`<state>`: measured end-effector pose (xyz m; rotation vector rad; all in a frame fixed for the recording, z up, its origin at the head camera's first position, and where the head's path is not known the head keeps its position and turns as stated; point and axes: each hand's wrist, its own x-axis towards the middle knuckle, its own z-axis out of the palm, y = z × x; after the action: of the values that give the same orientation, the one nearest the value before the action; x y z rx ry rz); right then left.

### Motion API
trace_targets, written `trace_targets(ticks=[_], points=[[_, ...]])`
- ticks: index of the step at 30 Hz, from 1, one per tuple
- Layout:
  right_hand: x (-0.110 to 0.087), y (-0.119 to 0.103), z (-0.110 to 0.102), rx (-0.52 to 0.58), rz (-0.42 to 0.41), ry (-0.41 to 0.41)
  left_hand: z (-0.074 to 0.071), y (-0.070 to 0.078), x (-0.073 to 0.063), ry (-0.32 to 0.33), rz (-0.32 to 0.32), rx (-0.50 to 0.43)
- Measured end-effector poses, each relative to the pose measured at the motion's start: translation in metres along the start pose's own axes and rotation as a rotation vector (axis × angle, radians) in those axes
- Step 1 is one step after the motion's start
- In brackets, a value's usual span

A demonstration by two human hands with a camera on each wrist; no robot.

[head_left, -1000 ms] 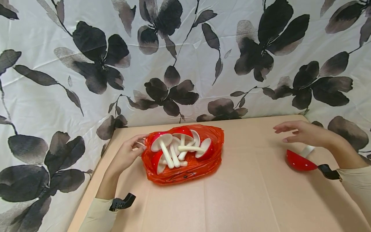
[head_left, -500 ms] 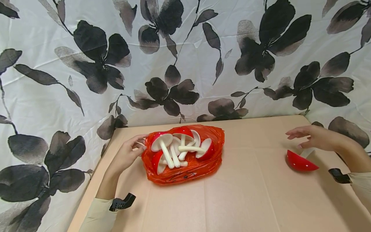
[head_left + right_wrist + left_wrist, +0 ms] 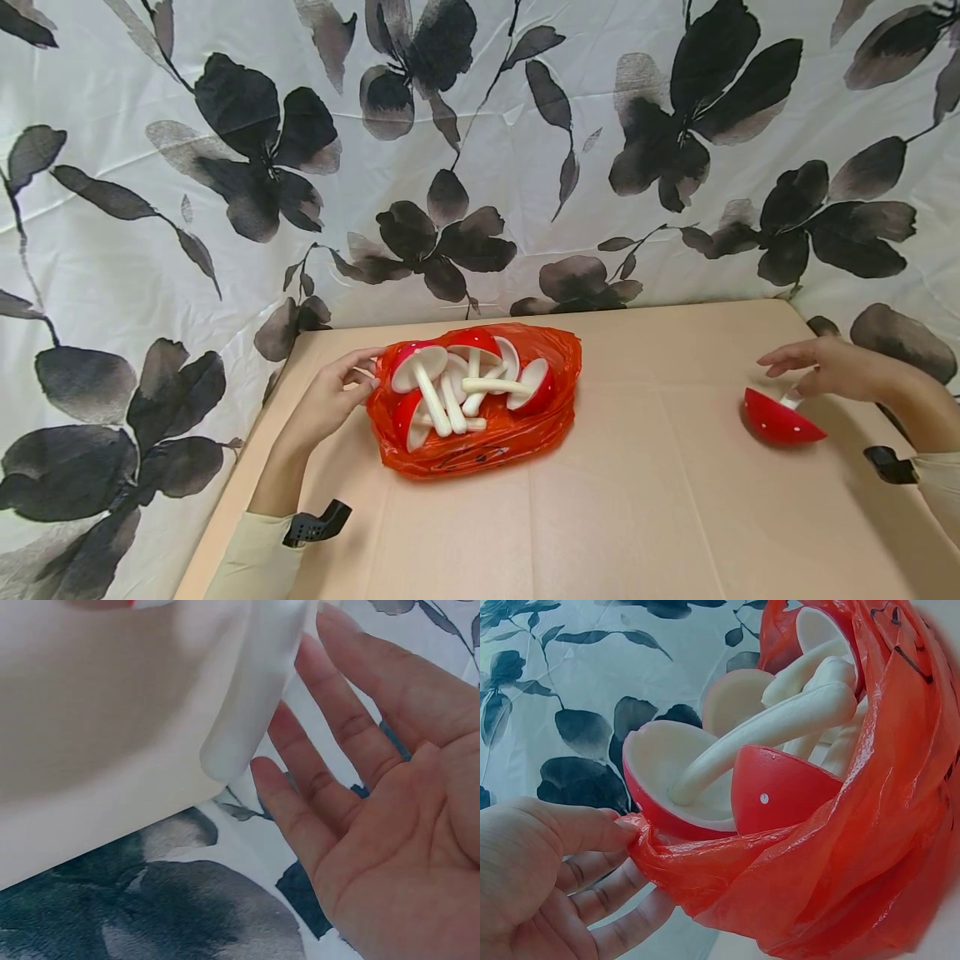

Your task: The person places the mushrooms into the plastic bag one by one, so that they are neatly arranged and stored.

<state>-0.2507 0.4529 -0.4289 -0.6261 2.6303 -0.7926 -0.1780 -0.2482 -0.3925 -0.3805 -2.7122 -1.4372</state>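
A red plastic bag (image 3: 525, 446) lies with its mouth spread, holding several toy mushrooms (image 3: 422, 367) with red, white-dotted caps and white stems. My left hand (image 3: 330, 400) is at the bag's left side. In the left wrist view, the thumb and fingers of the left hand (image 3: 570, 862) pinch the edge of the bag (image 3: 817, 877). A single toy mushroom (image 3: 782, 418) lies cap towards me on the right. Over its stem hovers my right hand (image 3: 840, 371). The right wrist view shows the right hand (image 3: 397, 802) with spread, relaxed fingers close beside the white stem (image 3: 251, 697).
Both the bag and the lone mushroom rest on a light beige tabletop (image 3: 615, 517). Behind the table's far edge hangs a white cloth (image 3: 555, 192) with dark printed flowers. A black wrist strap (image 3: 318, 523) sits on the left arm.
My right hand has moved right and slightly down, bringing its fingers near the lone mushroom's stem. The left hand and the bag have stayed in place.
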Motion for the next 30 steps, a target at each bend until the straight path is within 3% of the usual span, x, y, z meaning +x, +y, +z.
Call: trace_targets(ticks=[13,21,30], points=[[-0.006,0.009,0.001,-0.042,0.138,-0.032,0.001,-0.001,0.0,0.011,-0.002,0.009],[-0.01,0.019,0.0,-0.046,0.091,-0.018,0.003,0.0,0.002,0.008,-0.003,0.007],[-0.003,0.02,-0.002,0.014,0.17,-0.1,0.004,0.004,0.001,0.017,-0.012,0.017]])
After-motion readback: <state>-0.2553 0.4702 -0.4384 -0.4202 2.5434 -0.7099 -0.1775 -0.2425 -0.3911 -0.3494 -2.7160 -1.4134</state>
